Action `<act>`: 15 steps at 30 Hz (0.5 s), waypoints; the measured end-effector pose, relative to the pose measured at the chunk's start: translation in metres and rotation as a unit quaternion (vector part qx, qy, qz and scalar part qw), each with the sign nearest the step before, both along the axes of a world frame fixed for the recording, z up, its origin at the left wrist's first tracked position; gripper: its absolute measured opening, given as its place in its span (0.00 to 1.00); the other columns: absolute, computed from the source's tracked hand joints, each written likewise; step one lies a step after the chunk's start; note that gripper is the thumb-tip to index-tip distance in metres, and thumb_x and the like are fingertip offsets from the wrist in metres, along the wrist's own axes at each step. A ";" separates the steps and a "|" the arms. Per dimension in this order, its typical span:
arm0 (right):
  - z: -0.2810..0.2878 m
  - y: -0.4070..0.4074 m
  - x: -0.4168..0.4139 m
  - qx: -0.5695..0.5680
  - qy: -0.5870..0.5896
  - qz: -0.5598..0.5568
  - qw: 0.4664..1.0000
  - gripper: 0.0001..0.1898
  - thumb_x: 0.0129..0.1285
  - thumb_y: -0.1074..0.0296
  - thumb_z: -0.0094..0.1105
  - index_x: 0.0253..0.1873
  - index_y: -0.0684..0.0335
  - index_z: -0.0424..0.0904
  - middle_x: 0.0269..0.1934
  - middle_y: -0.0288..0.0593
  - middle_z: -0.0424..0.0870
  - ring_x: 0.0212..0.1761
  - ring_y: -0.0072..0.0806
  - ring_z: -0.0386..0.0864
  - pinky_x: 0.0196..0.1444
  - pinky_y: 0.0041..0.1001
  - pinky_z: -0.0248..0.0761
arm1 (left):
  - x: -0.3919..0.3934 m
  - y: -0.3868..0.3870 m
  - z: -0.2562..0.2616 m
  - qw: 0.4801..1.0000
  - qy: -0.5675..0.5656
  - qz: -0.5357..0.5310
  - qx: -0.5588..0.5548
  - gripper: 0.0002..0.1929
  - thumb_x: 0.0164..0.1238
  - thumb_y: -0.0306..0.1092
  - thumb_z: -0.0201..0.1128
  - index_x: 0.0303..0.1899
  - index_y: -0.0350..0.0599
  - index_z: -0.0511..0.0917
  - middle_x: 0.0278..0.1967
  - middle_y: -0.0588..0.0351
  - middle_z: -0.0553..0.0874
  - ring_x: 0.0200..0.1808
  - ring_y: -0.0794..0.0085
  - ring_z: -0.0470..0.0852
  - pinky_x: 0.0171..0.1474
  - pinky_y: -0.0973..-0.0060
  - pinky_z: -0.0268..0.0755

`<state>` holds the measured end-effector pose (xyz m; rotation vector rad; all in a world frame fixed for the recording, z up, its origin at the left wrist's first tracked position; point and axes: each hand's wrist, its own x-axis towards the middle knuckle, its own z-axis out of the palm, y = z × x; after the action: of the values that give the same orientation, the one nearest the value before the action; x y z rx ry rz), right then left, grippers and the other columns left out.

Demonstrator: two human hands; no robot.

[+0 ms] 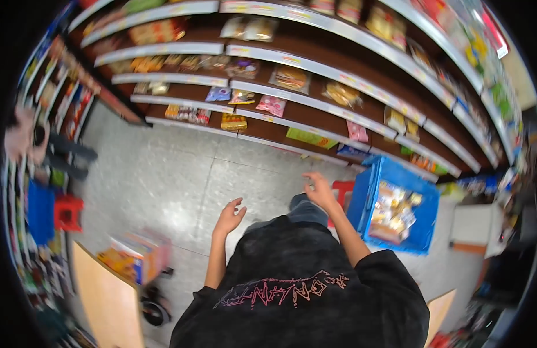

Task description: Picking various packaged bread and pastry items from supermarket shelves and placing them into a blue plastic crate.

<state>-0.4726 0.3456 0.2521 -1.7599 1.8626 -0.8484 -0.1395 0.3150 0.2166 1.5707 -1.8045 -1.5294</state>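
Observation:
My left hand hangs over the grey tiled floor with its fingers apart and nothing in it. My right hand is also bare, its fingers loosely spread above my jeans. Just right of it stands a blue plastic crate, its near side beside a red plastic stool. Packaged snacks lie in a heap inside the crate. Before me run store shelves holding bagged bread, a pink snack bag, a yellow pack and a green package.
At far left a person stands by more shelves, near a blue crate and a red stool. A printed carton is behind my left side, next to a wooden panel. A white box-like object stands right of the snack crate.

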 end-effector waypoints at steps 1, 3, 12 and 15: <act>0.007 -0.010 0.006 0.005 0.025 0.031 0.999 0.14 0.52 0.70 0.57 0.46 0.62 0.76 0.44 0.53 0.78 0.51 0.48 0.73 0.55 0.38 0.66 | 0.008 0.006 -0.003 0.999 0.021 0.027 -0.004 0.25 0.61 0.41 0.60 0.58 0.41 0.70 0.52 0.45 0.78 0.48 0.59 0.79 0.50 0.68 0.72; 0.023 -0.031 0.016 0.022 0.067 0.086 0.994 0.15 0.52 0.70 0.57 0.46 0.63 0.76 0.44 0.53 0.78 0.51 0.48 0.74 0.55 0.37 0.66 | 0.019 0.012 -0.007 0.996 0.054 0.073 -0.017 0.24 0.62 0.39 0.60 0.58 0.41 0.70 0.52 0.46 0.78 0.47 0.63 0.79 0.49 0.70 0.72; 0.106 -0.179 0.030 0.064 -0.192 0.031 0.979 0.14 0.63 0.73 0.55 0.53 0.65 0.73 0.45 0.42 0.80 0.48 0.24 0.75 0.53 0.23 0.67 | 0.055 -0.028 0.002 0.967 0.184 0.175 -0.020 0.21 0.65 0.36 0.58 0.58 0.41 0.69 0.51 0.49 0.78 0.47 0.66 0.79 0.49 0.72 0.71; 0.103 -0.220 0.023 0.022 -0.207 0.023 0.978 0.14 0.62 0.73 0.55 0.53 0.65 0.73 0.45 0.42 0.80 0.47 0.24 0.76 0.52 0.23 0.67 | 0.059 -0.065 0.014 0.961 0.211 0.177 -0.035 0.22 0.63 0.36 0.59 0.57 0.39 0.70 0.50 0.47 0.79 0.45 0.66 0.79 0.48 0.73 0.72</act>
<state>-0.4494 0.1254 0.3552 -1.4583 1.5485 -1.0530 -0.0800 0.2498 0.2310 1.3189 -1.2541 -1.4692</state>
